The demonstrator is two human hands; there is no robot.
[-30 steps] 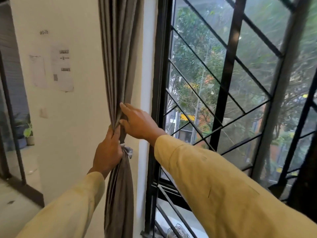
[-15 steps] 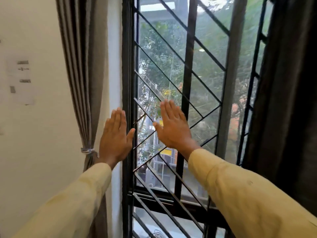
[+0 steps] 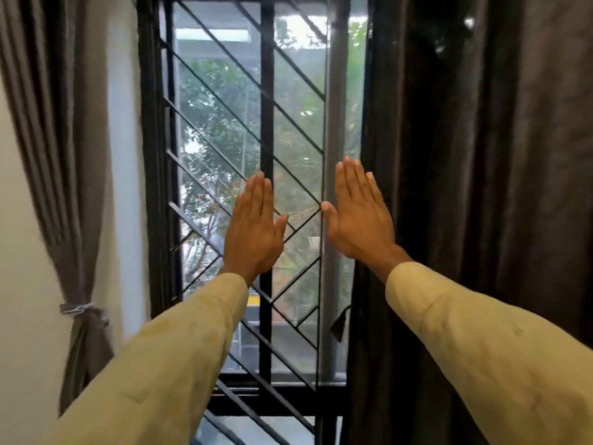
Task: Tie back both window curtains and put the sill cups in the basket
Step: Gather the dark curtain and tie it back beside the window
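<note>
The left curtain [image 3: 64, 155], grey-brown, hangs gathered at the far left, bound by a pale tie [image 3: 77, 308] low down. The right curtain [image 3: 481, 155], dark, hangs loose over the right side of the window. My left hand [image 3: 255, 229] is raised flat in front of the window grille, empty, apart from both curtains. My right hand [image 3: 359, 216] is raised flat too, empty, just beside the right curtain's inner edge; whether it touches the cloth I cannot tell. No cups or basket are in view.
A black window grille [image 3: 266, 107] with diagonal bars fills the middle, trees behind the glass. A grey upright pipe [image 3: 333, 300] runs outside near the right curtain. A pale wall [image 3: 19, 252] lies at the left. A strip of sill [image 3: 276, 427] shows at the bottom.
My hands let go of the left curtain, which now stays tied. The view has swung right, and both hands have moved across the window toward the right curtain, held flat and empty.
</note>
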